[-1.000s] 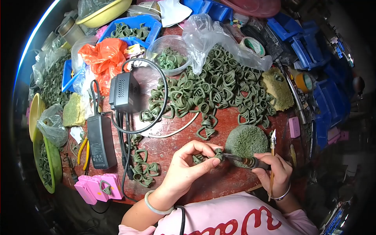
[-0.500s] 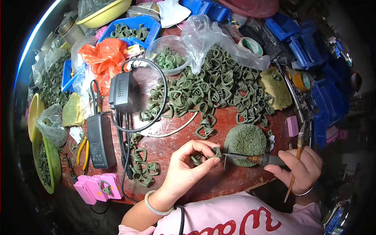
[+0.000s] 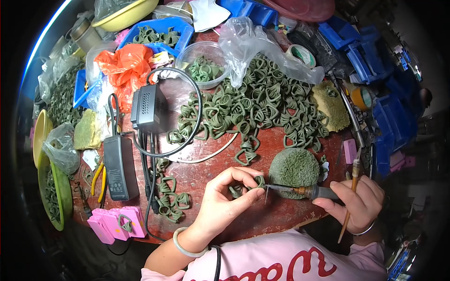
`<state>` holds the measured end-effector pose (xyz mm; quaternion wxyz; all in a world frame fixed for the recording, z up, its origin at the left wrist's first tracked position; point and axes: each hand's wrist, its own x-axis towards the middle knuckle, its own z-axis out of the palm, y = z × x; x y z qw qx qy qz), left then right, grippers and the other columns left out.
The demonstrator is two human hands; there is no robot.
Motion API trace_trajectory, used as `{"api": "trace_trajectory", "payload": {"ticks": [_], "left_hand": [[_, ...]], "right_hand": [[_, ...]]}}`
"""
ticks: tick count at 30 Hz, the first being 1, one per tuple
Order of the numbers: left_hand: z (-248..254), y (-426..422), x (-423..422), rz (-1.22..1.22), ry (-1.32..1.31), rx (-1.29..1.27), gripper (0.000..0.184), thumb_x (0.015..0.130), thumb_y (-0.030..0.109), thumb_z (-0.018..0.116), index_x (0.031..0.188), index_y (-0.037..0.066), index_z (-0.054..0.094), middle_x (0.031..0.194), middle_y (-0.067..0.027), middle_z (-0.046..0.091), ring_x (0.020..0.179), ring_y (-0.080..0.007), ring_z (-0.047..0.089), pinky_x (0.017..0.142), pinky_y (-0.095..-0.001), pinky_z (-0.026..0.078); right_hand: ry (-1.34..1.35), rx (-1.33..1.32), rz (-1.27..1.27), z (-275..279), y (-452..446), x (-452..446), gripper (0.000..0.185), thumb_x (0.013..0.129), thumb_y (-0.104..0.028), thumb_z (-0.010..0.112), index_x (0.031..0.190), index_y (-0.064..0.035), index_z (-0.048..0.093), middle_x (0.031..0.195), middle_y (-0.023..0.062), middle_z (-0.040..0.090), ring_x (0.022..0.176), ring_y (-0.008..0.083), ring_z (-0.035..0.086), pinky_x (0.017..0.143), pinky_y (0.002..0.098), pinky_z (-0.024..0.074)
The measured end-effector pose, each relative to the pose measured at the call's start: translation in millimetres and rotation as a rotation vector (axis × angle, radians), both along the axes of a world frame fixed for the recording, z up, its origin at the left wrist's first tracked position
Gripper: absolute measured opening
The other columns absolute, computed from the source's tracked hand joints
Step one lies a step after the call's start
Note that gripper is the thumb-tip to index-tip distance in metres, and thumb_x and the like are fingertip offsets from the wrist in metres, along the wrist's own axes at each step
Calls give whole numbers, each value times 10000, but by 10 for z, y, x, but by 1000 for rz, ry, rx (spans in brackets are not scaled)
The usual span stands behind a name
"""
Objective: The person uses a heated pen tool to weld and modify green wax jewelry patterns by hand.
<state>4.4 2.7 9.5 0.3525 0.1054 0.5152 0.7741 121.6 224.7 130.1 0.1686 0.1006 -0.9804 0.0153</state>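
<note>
My left hand (image 3: 220, 199) pinches a dark green, waxy-looking ring (image 3: 259, 181) between thumb and fingers; another green ring (image 3: 236, 189) shows by the curled fingers. From the right, my right hand (image 3: 358, 201) holds a wax pen (image 3: 322, 192), resembling a soldering iron, its thin tip at the ring. A slim brush (image 3: 348, 210) with a wooden handle is also tucked in that hand, pointing down and outward. Behind the pen lies a round sponge-like green pad (image 3: 294, 168). Whether the tip touches the ring is too small to tell.
A large heap of green rings (image 3: 262, 98) covers the table's back middle. Black power adapters (image 3: 121, 166) and looping cables stand left. Pink blocks (image 3: 117, 224) sit at the front left edge. Blue bins (image 3: 396, 119) line the right, and a yellow sponge (image 3: 330, 107) lies beside the heap.
The pen and my right hand have shifted very slightly left. My left hand and the ring keep their place.
</note>
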Motion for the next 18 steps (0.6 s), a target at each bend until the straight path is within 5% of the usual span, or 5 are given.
{"api": "trace_trajectory", "payload": {"ticks": [11,18], "left_hand": [[-12,5,-5,-4,-10,7,175,794,-35,753,888,35,623,1139,-137,645,1039,-168,586,926,-315,450],[-7,1,-6,-15,-44,22,180,797,-41,749,893,37,619,1143,-136,640,1063,-172,586,942,-318,453]], "right_hand": [[-26,6,28,65,15,-33,388,728,-287,864,919,-5,677,727,65,596,593,218,574,496,305,492],[-21,3,-10,31,-3,-11,421,720,-355,843,914,-25,669,702,77,626,585,246,590,510,327,456]]}}
